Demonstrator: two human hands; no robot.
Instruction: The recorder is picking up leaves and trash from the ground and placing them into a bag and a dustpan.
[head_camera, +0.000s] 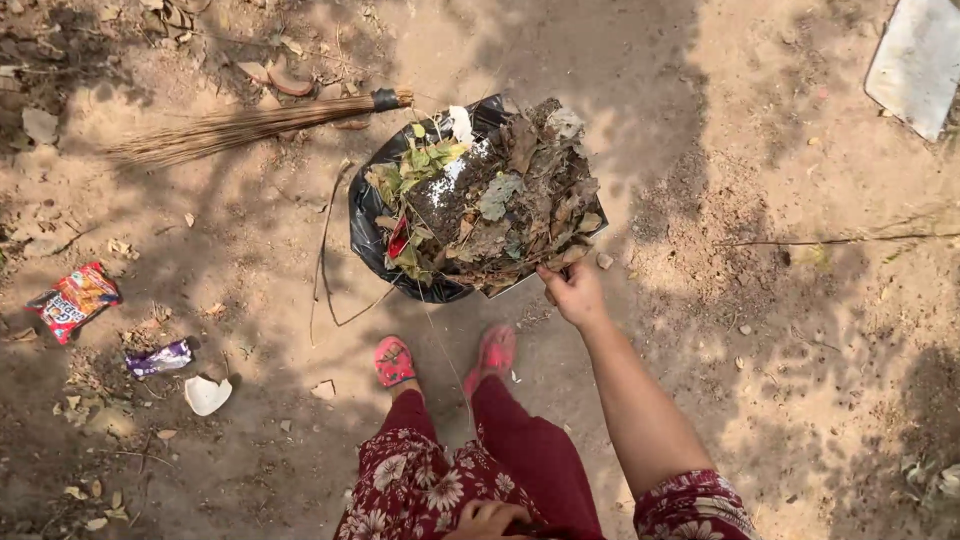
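The right hand (572, 292) is closed around the near edge of a flat dustpan (560, 262) heaped with dry brown leaves (530, 205), green sprigs, pale crumbly bits and a scrap of red wrapper. The pan is held over a crumpled, glossy black plastic bag (366, 215) that sits open on the dusty, sun-dappled dirt ground (700, 120), just ahead of two pink sandals (394, 361). The left hand (488, 518) rests low against a maroon floral garment; whether it holds anything cannot be told. A bundled stick broom (250, 125) with a dark band lies on the dirt beyond the bag. A red snack packet (73, 300), a purple wrapper (158, 358) and a white shard (206, 394) lie scattered to the left.
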